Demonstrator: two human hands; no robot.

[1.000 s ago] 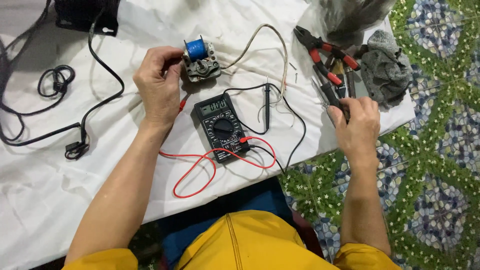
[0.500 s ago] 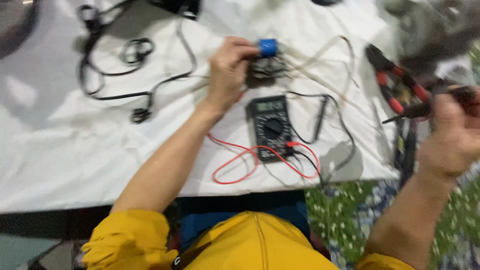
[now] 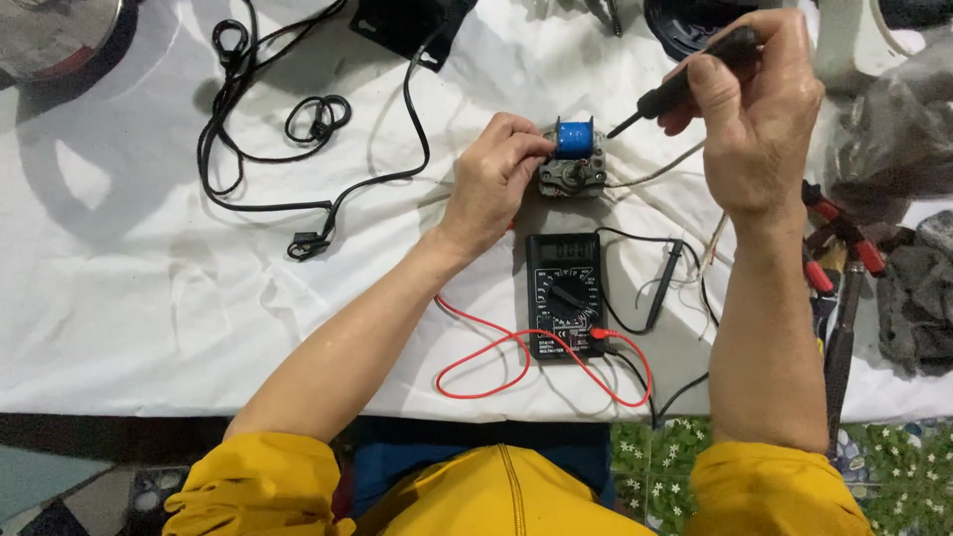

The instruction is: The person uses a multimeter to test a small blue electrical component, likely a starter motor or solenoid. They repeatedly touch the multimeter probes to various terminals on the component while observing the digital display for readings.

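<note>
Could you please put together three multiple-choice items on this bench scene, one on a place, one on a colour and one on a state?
1. Where does the multimeter lie?
A. On the white cloth, nearer the person than the small motor
B. On the floor
C. Under the black cable loops

2. What colour is the coil wrap on the small motor?
A. Green
B. Blue
C. Yellow

3. What is the right hand doing?
A. Resting flat on the cloth
B. Gripping the red-handled pliers
C. Gripping a black-handled screwdriver with its tip toward the motor

Answers:
1 A: the meter sits on the white cloth, just below the motor in the head view.
2 B: the coil is bright blue.
3 C: the screwdriver is in that fist, while the left hand holds the motor.
</note>
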